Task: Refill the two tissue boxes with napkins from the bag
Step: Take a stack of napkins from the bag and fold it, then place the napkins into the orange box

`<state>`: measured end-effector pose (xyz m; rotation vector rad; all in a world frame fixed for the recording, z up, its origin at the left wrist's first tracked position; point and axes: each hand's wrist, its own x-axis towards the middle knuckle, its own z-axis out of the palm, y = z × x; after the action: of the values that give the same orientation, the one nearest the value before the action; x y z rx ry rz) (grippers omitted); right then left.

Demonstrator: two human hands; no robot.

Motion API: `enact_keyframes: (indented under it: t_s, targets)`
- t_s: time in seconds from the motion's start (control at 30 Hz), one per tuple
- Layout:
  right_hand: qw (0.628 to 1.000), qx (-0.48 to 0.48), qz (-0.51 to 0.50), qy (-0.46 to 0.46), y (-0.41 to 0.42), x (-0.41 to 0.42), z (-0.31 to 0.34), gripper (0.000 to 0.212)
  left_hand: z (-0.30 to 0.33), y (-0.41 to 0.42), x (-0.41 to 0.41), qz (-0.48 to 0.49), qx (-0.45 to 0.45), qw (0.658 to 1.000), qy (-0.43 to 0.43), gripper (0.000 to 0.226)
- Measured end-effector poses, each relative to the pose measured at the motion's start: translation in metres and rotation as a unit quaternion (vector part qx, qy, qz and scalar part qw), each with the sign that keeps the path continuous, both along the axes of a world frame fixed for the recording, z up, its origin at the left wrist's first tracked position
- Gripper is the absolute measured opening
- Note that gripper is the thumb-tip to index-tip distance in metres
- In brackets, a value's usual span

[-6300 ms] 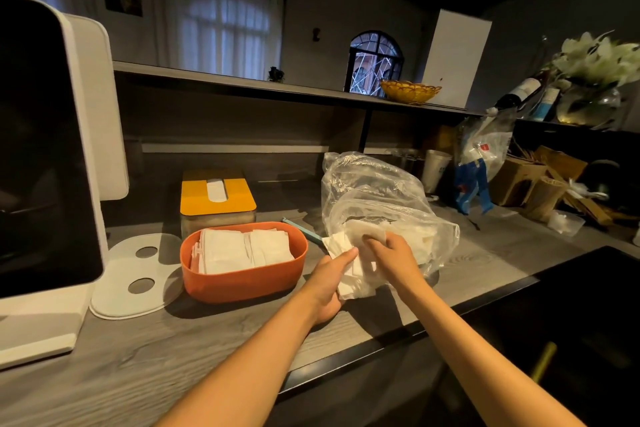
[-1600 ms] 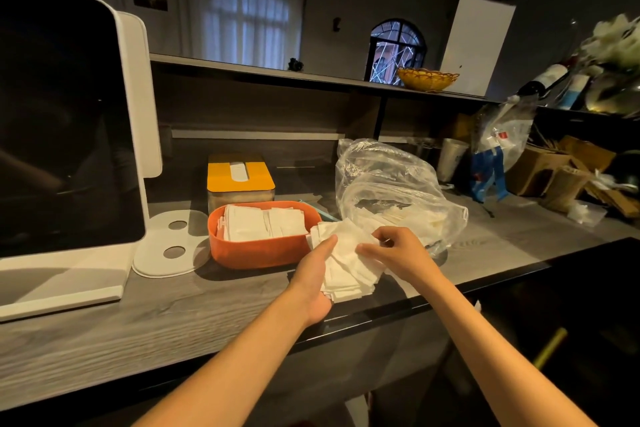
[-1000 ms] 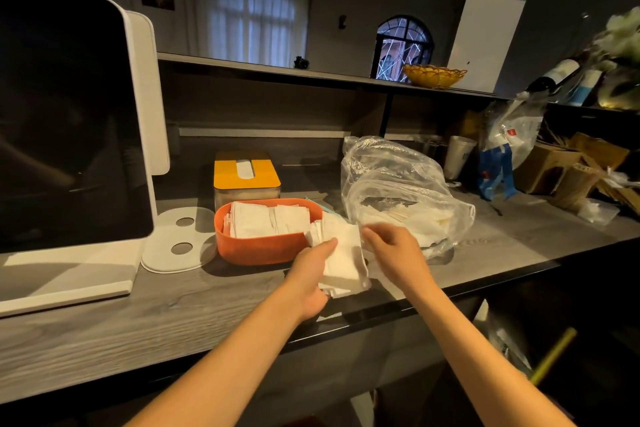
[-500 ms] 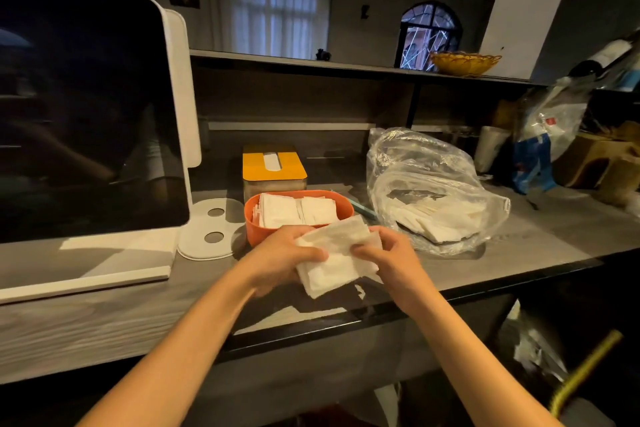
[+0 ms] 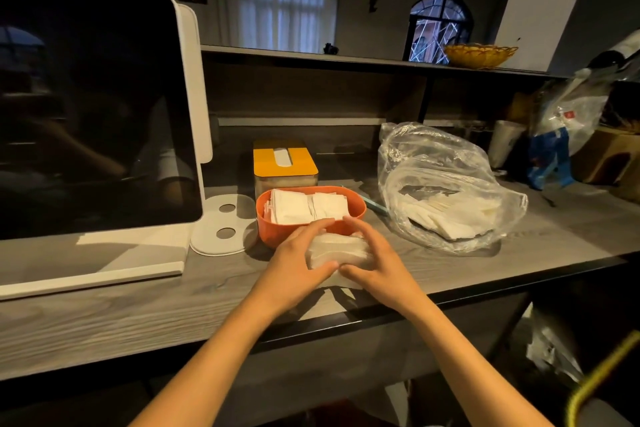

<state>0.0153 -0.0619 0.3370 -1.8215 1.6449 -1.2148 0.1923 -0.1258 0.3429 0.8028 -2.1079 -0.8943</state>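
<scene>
Before the orange box [image 5: 294,234], both hands' fingers [image 5: 313,229] curled, gripping napkin stack [image 5: 337,248]

one head-worn view looks forward and down from close above the left hand [image 5: 294,262] and right hand [image 5: 377,263], the counter [image 5: 121,302] beneath them.

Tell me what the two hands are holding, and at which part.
A stack of napkins: the left hand grips its left side, the right hand its right side.
</scene>
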Motion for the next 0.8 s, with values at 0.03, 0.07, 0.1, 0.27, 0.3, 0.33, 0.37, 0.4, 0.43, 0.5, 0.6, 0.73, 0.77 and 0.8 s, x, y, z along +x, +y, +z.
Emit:
enact_keyframes:
  t_s: [0.03, 0.07, 0.1, 0.27, 0.3, 0.33, 0.37, 0.4, 0.43, 0.5, 0.6, 0.73, 0.77, 0.8]
  targets:
    - [1.000, 0.007, -0.001, 0.030, -0.001, -0.001, 0.000, 0.061, 0.000, -0.001, 0.001, -0.001, -0.007, 1.000, -0.014, 0.060]
    - [0.999, 0.015, -0.003, 0.050, -0.001, -0.003, 0.001, 0.052, -0.001, -0.003, 0.002, 0.000, -0.014, 1.000, -0.025, 0.056]
    - [0.998, 0.021, -0.005, 0.055, -0.001, -0.004, 0.001, 0.045, -0.002, -0.005, 0.002, 0.005, -0.023, 0.999, -0.032, 0.051]
    - [0.993, 0.061, 0.016, 0.098, 0.001, -0.009, 0.002, 0.056, -0.004, -0.007, 0.004, 0.016, -0.029, 0.999, -0.024, 0.060]
    - [0.994, 0.065, 0.021, 0.083, 0.001, -0.009, 0.003, 0.062, -0.004, -0.007, 0.004, 0.018, -0.025, 0.999, -0.024, 0.063]
    - [0.997, 0.064, 0.021, 0.050, 0.002, -0.009, 0.005, 0.065, -0.004, -0.007, 0.005, 0.019, -0.028, 0.999, -0.029, 0.060]
    - [0.998, 0.061, 0.021, 0.021, 0.002, -0.009, 0.006, 0.066, -0.003, -0.008, 0.006, 0.017, -0.039, 0.998, -0.044, 0.054]
    - [0.998, 0.062, 0.021, 0.008, 0.002, -0.009, 0.006, 0.066, -0.004, -0.008, 0.006, 0.013, -0.050, 0.997, -0.065, 0.046]
    - [0.997, 0.068, 0.023, 0.018, 0.002, -0.009, 0.006, 0.066, -0.004, -0.008, 0.007, 0.008, -0.054, 0.995, -0.079, 0.041]
    - [0.997, 0.071, 0.026, 0.017, 0.001, -0.009, 0.004, 0.063, -0.003, -0.010, 0.010, 0.006, -0.039, 0.996, -0.085, 0.038]
    - [0.989, 0.047, 0.024, -0.137, 0.000, -0.009, 0.010, 0.057, 0.006, -0.013, 0.017, -0.012, 0.016, 0.999, -0.044, 0.030]
    - [0.957, 0.001, 0.034, -0.288, -0.014, 0.000, 0.043, 0.048, 0.038, -0.013, 0.026, -0.012, 0.092, 0.994, 0.052, 0.024]
    - [0.954, -0.003, 0.033, -0.299, -0.020, 0.005, 0.054, 0.045, 0.048, -0.015, 0.027, -0.007, 0.100, 0.993, 0.060, 0.026]
    - [0.951, -0.002, 0.025, -0.307, -0.030, 0.008, 0.064, 0.042, 0.056, -0.018, 0.028, 0.001, 0.106, 0.992, 0.061, 0.030]
